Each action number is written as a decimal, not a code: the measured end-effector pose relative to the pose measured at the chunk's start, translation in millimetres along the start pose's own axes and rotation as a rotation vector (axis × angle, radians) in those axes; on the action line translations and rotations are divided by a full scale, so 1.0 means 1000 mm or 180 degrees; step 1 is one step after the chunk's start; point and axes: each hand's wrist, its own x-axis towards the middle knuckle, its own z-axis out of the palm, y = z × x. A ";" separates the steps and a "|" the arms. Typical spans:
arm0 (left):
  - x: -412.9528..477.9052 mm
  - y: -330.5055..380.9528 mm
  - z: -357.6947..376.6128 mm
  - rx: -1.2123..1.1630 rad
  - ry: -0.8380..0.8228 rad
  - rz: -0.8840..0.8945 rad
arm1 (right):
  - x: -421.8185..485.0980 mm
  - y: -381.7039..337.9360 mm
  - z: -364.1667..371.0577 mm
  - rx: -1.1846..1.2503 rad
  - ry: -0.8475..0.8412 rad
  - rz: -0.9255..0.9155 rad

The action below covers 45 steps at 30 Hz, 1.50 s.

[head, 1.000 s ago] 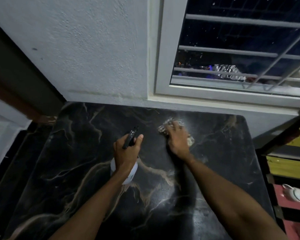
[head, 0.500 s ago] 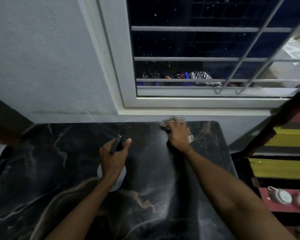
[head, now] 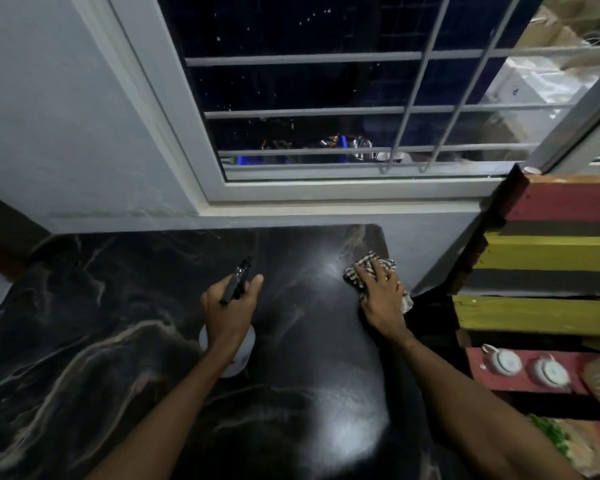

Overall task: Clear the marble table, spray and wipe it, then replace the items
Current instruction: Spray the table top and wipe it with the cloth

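The left hand [head: 231, 306] grips the neck of a spray bottle [head: 244, 358], its black trigger head pointing away, while the right hand [head: 381, 296] lies flat, fingers spread, pressing a checked cloth [head: 369, 266] onto the far right corner of the dark marble surface [head: 118, 341]. The cloth looks soft, thin and limp, best driven under a flat palm, and the bottle seems light rigid plastic, safest held at the neck; the polished stone is probably slick. The wrist hides most of the bottle's pale body, so its fill level is unknown, and dim light makes spray and glare hard to separate.
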 end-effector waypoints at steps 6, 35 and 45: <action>-0.055 0.011 -0.014 0.0145 0.0057 -0.0064 | -0.104 -0.034 0.017 0.0204 -0.0427 -0.0768; -0.052 -0.179 -0.313 0.0202 0.0624 -0.0408 | -0.169 -0.394 0.127 -0.0040 -0.0829 -0.1826; -0.094 -0.161 -0.308 0.0094 0.0261 -0.0589 | -0.297 -0.322 0.107 -0.0033 -0.0828 -0.1863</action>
